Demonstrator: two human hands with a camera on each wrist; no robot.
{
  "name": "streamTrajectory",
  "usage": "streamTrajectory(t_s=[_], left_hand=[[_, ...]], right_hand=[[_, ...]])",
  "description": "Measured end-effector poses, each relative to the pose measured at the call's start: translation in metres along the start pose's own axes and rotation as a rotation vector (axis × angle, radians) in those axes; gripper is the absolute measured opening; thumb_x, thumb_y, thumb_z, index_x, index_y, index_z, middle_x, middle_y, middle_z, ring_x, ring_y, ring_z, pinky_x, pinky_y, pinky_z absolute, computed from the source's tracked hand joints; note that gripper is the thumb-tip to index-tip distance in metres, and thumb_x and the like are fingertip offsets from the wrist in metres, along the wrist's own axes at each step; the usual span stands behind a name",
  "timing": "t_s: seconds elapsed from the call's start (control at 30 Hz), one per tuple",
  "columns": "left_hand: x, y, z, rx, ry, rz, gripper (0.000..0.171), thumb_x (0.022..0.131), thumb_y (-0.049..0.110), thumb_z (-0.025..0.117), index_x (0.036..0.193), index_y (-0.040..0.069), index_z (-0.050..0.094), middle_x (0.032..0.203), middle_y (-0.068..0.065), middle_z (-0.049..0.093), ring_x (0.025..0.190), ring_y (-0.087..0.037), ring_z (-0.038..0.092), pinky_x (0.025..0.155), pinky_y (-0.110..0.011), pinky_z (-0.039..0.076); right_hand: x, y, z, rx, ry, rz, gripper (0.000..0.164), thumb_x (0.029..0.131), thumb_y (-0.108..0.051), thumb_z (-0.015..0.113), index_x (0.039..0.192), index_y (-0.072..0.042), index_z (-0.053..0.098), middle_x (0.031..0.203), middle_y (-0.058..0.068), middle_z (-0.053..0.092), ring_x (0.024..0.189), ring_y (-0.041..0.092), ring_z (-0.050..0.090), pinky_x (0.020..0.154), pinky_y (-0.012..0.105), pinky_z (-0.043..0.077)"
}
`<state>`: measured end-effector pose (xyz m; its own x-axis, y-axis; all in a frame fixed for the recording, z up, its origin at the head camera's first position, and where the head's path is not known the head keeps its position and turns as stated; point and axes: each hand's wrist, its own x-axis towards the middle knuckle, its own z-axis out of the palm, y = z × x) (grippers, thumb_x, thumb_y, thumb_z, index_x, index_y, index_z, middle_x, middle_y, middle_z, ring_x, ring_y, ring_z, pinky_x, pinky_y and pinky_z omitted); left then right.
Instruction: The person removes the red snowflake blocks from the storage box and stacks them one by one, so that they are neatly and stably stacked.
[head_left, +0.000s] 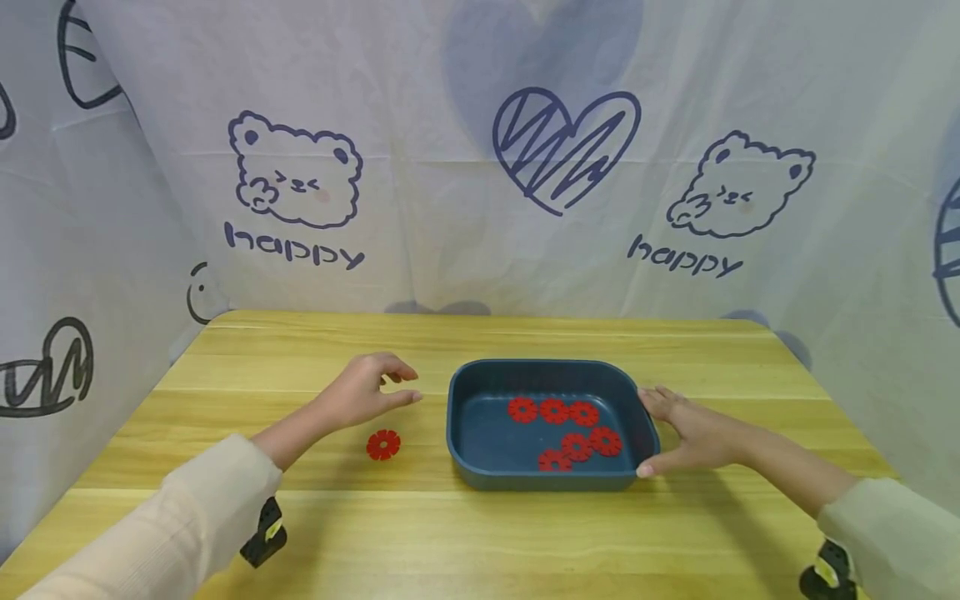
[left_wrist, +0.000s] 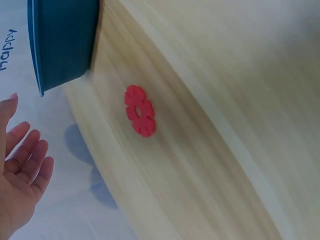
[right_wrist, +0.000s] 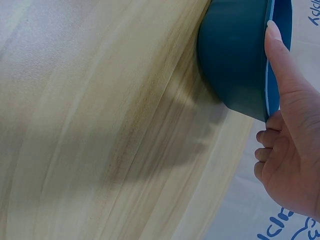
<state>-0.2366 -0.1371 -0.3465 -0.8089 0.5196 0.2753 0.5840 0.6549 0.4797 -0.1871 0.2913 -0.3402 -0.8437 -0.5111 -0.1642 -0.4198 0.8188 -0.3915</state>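
1. tray point(head_left: 487, 429): dark blue, upright on the wood table point(head_left: 420, 542), slightly right of centre, open side up.
2. right hand point(head_left: 693, 433): grips the tray's right end. thumb on the rim at the near right corner, other fingers curled round toward the far right.
3. left hand point(head_left: 367, 392): left of the tray, apart from it, raised over the table. fingers lightly bent, thumb spread away from them with a clear gap.
4. loose disc point(head_left: 383, 455): red, notched edge, centre hole, flat on the table. left of the tray, on the near side of the left hand, apart from both.
5. far discs point(head_left: 554, 403): three red, in a row on the tray floor.
6. near discs point(head_left: 577, 455): three red, running from the right toward near left. nearest one partly hidden by the near wall. can't tell if they overlap.
7. cloth point(head_left: 435, 100): behind the table, printed with bears, hearts, "happy".
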Motion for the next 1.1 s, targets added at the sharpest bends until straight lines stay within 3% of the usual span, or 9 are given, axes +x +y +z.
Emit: streamTrajectory(t_s=[0.33, 0.9, 1.1], left_hand=[[0.015, 0.015, 0.008, -0.033, 0.011, 0.019, 0.028, 0.081, 0.019, 0.071, 0.101, -0.001, 0.068, 0.098, -0.014, 0.068, 0.09, -0.028, 0.062, 0.077, -0.039, 0.054], [0.045, 0.041, 0.042, -0.052, -0.034, 0.085, 0.033, 0.083, 0.02, 0.069, 0.106, -0.003, 0.066, 0.103, -0.018, 0.065, 0.094, -0.028, 0.062, 0.08, -0.039, 0.053], [0.054, 0.047, 0.056, -0.069, -0.026, 0.074, 0.034, 0.084, 0.021, 0.068, 0.108, -0.003, 0.065, 0.105, -0.019, 0.064, 0.097, -0.031, 0.061, 0.084, -0.039, 0.051]], right_hand=[[0.0, -0.001, -0.002, 0.016, -0.005, 0.009, 0.107, 0.071, -0.048, 0.074, 0.138, 0.017, 0.023, 0.144, 0.036, 0.022, 0.132, 0.057, 0.011, 0.102, 0.069, 0.019], [0.0, 0.0, 0.0, -0.003, -0.001, -0.004, 0.106, 0.072, -0.047, 0.075, 0.139, 0.017, 0.023, 0.145, 0.036, 0.022, 0.132, 0.058, 0.011, 0.101, 0.069, 0.019], [0.0, 0.0, 0.0, -0.001, 0.001, -0.004, 0.106, 0.071, -0.047, 0.075, 0.138, 0.017, 0.023, 0.145, 0.036, 0.023, 0.132, 0.058, 0.011, 0.102, 0.069, 0.019]])
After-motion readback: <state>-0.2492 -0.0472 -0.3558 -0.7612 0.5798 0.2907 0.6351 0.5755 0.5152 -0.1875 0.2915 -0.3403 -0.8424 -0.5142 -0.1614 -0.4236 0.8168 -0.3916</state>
